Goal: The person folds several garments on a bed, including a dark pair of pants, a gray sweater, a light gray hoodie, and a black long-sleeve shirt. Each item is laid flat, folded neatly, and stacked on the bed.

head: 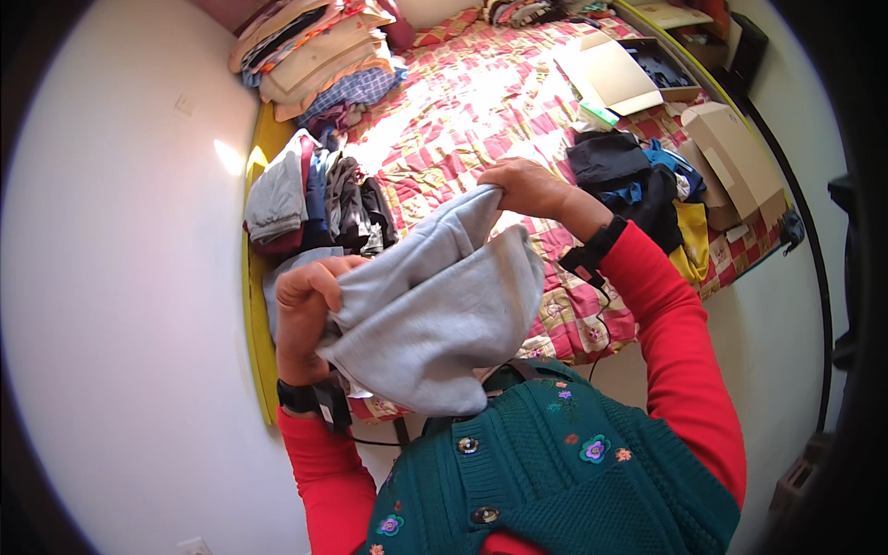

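Note:
A light grey cloth garment (444,312) hangs in folds between my two hands, in front of my chest. My left hand (309,305) pinches its left edge, with the fingers curled over the fabric. At the upper right corner, my right hand (531,187) grips the same garment. Its lower part droops towards my green knitted vest (541,444). What kind of garment it is, I cannot tell. Beneath it lies a bed with a red and beige patchwork bedspread (458,125), partly hidden by the cloth and my arms.
Folded clothes (319,194) line the bed's left side, below a tall stack of bedding (326,62). Dark clothes (617,173) and a yellow cloth (690,239) lie at the right, beside a cardboard box (735,159). An open box (610,73) stands farther back. A white wall (132,277) bounds the left.

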A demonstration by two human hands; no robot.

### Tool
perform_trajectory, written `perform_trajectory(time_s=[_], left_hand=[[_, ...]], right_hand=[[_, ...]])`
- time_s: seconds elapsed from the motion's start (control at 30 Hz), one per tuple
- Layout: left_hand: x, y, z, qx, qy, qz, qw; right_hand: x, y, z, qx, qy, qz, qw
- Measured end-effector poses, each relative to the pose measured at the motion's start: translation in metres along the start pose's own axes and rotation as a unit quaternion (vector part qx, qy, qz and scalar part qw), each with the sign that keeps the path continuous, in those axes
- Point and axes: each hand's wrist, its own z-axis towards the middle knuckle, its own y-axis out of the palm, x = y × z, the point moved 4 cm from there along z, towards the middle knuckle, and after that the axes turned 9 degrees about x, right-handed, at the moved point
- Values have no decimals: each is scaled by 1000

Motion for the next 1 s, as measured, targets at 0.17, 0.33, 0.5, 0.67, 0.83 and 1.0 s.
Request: perform_trajectory(time_s=[0.17,0.33,0.5,0.67,0.83,1.0], left_hand=[[6,-91,-9,130,37,395,909],[-29,-84,-9,90,164,488,852],[-67,-53,-2,114,194,503,835],[-89,-22,-3,193,275,539,772],[-123,2,6,152,213,475,840],[-127,34,20,134,250,383,879]], right_hand=[[-34,-40,14,62,74,107,990],[-96,-74,38,165,-21,9,986],[-122,-106,52,205,6,-48,977],[-136,-139,49,277,26,-13,961],[-162,-166,35,319,40,123,939],[-185,-177,18,318,54,212,922]])
